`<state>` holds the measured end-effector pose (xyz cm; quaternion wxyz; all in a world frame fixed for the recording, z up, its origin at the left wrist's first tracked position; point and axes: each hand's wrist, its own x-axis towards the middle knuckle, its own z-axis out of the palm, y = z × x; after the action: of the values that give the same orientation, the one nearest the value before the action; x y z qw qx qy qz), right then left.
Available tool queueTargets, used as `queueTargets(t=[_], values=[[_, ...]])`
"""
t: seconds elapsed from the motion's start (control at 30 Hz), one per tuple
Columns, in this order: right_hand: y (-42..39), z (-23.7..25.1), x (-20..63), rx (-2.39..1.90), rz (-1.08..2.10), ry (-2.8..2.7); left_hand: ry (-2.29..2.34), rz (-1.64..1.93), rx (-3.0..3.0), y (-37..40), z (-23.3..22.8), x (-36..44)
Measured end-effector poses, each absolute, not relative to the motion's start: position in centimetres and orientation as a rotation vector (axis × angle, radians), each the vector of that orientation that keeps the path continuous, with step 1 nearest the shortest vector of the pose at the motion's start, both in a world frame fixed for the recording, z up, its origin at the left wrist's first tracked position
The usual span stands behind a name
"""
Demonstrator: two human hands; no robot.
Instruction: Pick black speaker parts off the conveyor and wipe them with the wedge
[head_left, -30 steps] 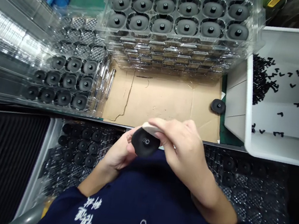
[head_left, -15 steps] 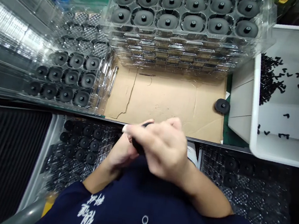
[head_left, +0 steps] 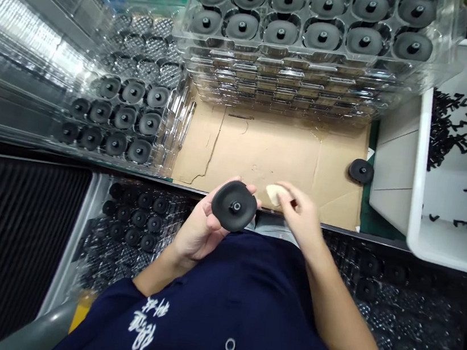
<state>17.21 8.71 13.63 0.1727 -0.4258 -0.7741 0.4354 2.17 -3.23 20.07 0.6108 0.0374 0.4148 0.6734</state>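
Trays of clear plastic (head_left: 107, 118) fill the left of the frame, their lower pockets holding black discs. Just left of centre, the left hand (head_left: 197, 233) grips a black disc (head_left: 234, 206) by its rim, fingers clamped around it, face up. Right of it, apart, the right hand (head_left: 303, 218) pinches a small pale piece (head_left: 274, 194) over brown cardboard (head_left: 271, 151). Further right lies a lone disc (head_left: 361, 171), then a white bin (head_left: 417, 182) with small black parts.

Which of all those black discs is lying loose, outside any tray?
The black disc alone on the cardboard sheet, beside the white bin. Another is in the left hand; the rest fill trays.
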Motion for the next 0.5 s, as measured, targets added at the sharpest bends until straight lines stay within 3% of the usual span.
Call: queueTargets(t=[0.1,0.2,0.37,0.5], values=[[8.1,20.4,16.0,-1.021,0.962,-2.056,0.975,1.539,0.085,-3.0,20.3,2.5],[6.1,23.9,14.6,-0.626,0.800,-2.154,0.977,1.506,0.104,-2.9,20.0,2.2],[5.0,23.7,13.5,-0.457,0.801,-2.396,1.042,1.540,0.164,-2.6,19.6,1.3],[5.8,23.6,13.4,-0.565,0.566,-2.275,1.075,1.401,0.231,-2.2,20.2,1.9]])
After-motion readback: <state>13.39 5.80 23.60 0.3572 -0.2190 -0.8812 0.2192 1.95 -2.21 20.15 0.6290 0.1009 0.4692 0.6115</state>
